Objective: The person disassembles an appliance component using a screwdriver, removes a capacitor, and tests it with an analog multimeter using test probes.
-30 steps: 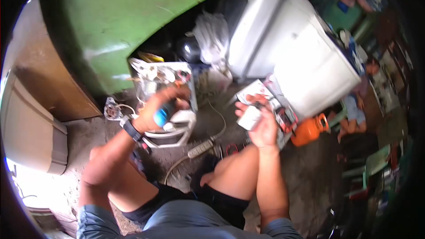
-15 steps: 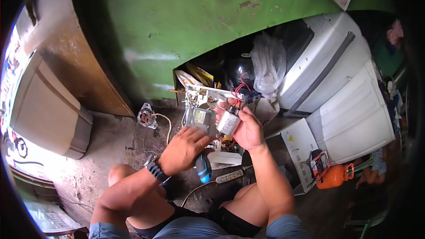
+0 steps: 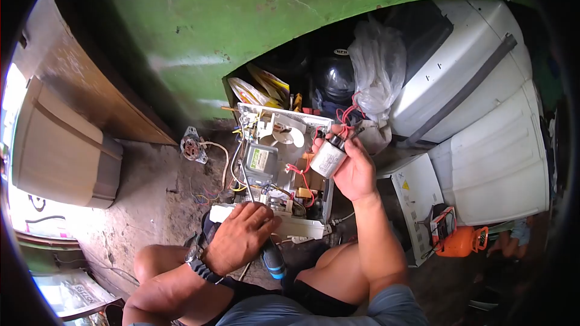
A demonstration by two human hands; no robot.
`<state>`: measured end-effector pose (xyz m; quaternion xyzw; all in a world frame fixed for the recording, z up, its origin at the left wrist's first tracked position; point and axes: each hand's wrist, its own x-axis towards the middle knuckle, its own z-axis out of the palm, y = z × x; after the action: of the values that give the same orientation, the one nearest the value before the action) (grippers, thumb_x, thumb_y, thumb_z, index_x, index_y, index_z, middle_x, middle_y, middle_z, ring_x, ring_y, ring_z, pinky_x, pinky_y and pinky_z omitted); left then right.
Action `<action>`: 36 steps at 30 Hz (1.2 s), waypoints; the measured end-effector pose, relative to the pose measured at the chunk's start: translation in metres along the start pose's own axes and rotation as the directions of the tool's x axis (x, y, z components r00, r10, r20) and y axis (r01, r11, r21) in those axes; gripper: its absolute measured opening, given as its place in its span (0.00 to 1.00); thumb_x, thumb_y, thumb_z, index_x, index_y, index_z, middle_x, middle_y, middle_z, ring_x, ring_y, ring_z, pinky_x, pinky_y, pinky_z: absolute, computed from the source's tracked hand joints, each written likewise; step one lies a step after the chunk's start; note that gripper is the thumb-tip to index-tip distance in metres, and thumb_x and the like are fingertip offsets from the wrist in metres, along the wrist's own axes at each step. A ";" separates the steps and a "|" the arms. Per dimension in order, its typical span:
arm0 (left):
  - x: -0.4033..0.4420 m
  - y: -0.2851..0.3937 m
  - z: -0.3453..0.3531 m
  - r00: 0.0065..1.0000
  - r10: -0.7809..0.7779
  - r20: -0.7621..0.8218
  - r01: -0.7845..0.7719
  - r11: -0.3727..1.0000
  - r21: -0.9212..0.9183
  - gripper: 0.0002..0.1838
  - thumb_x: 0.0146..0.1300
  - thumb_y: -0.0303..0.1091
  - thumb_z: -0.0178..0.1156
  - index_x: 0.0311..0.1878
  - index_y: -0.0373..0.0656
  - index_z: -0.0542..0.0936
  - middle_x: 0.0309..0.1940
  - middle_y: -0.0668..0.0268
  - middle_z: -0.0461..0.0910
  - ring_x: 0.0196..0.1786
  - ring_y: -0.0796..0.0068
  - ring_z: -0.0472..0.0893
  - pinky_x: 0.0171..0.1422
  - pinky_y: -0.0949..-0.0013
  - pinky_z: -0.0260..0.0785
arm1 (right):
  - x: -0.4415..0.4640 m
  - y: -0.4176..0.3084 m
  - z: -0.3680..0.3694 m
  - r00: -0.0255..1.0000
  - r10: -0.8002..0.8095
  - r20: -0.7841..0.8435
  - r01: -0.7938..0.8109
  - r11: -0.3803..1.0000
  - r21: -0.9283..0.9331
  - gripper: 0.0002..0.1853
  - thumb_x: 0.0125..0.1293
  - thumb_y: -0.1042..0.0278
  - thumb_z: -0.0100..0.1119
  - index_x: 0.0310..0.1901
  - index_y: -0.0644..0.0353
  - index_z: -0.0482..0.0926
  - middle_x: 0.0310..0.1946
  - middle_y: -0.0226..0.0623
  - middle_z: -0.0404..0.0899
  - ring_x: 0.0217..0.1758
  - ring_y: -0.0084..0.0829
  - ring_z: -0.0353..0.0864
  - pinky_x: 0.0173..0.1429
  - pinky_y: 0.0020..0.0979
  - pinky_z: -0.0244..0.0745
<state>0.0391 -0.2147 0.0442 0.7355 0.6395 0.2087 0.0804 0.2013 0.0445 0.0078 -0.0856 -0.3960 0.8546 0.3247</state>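
Note:
My right hand (image 3: 357, 172) is closed around a silver capacitor (image 3: 329, 158) with a black top, tilted, with red wires (image 3: 347, 118) running from its top end. It is held over the right side of an opened appliance chassis (image 3: 284, 112). My left hand (image 3: 244, 236), a watch on its wrist, grips a screwdriver (image 3: 273, 262) with a blue and black handle. The thin shaft points up and away over the chassis. Inside the chassis are a grey metal component (image 3: 261, 162) with a green and white label, a white fan (image 3: 290, 136) and loose wires.
A small motor (image 3: 192, 146) with a cable lies on the floor to the left. To the right stand a white metal panel (image 3: 417, 196) with a yellow warning label and an orange gas cylinder (image 3: 464, 242). A plastic bag (image 3: 379, 72) hangs behind. Another person's limb (image 3: 513, 238) shows at far right.
My left hand has drawn back toward me and left with the screwdriver, uncovering more of the chassis. My right hand still holds the capacitor, now further right in the view. The camera has shifted.

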 end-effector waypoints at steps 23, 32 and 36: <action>0.024 -0.032 0.004 0.954 0.073 0.291 -0.057 0.996 -0.064 0.73 0.38 0.71 0.84 0.86 0.50 0.60 0.83 0.52 0.60 0.86 0.43 0.56 0.86 0.36 0.49 | -0.031 0.001 0.026 0.996 0.061 -0.059 -0.061 0.998 -0.003 0.24 0.85 0.54 0.53 0.70 0.64 0.76 0.58 0.39 0.83 0.65 0.44 0.85 0.70 0.50 0.81; 0.018 -0.031 0.011 0.977 0.163 0.140 -0.149 0.983 -0.104 0.46 0.69 0.71 0.62 0.78 0.44 0.73 0.76 0.52 0.71 0.81 0.42 0.65 0.81 0.40 0.56 | -0.036 0.002 0.051 0.996 0.021 -0.081 -0.026 0.998 -0.057 0.23 0.86 0.53 0.51 0.67 0.65 0.79 0.57 0.41 0.84 0.63 0.43 0.85 0.70 0.48 0.81; 0.017 -0.028 0.008 0.992 0.122 0.034 -0.115 0.981 -0.157 0.36 0.77 0.63 0.58 0.74 0.42 0.77 0.73 0.52 0.74 0.77 0.45 0.69 0.79 0.42 0.60 | -0.045 0.013 0.057 0.997 -0.055 -0.062 0.050 0.996 -0.080 0.21 0.85 0.56 0.53 0.64 0.65 0.80 0.57 0.41 0.84 0.63 0.42 0.85 0.71 0.48 0.79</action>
<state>0.0188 -0.1920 0.0294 0.7681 0.5747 0.2461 0.1386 0.2066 -0.0249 0.0311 -0.1151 -0.4208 0.8263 0.3561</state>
